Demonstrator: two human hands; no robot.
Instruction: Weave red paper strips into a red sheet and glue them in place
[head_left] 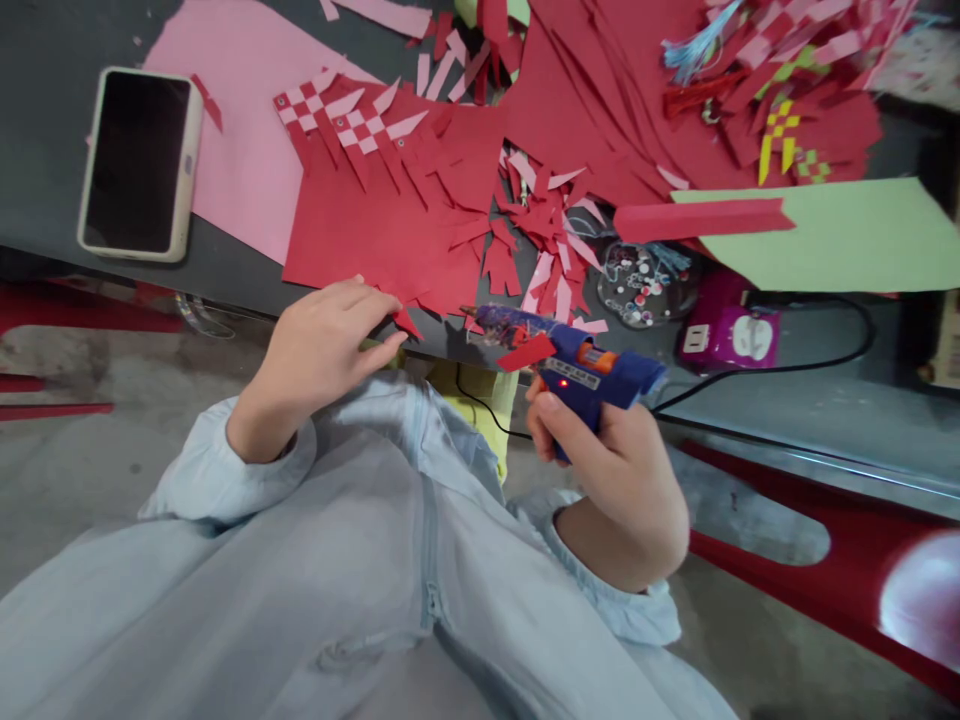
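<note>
My right hand (600, 440) is wrapped round the handle of a blue hot glue gun (577, 362). A small red light glows on its side, and its nozzle points left over the table edge. Strings of glue and a red paper scrap (527, 352) cling to the barrel. My left hand (330, 335) is at the near edge of a large red paper sheet (375, 230), with a small folded red paper piece (407, 322) between thumb and index finger. Woven pink-and-red paper pieces (360, 130) lie on the sheet's upper part.
A phone (135, 165) lies at the left on pink paper (240, 190). Red and pink scraps (551, 225) are heaped mid-table. A dish of beads (641, 285), a purple power socket block (727, 325) with a black cable, and a pale green sheet (832, 235) are at the right.
</note>
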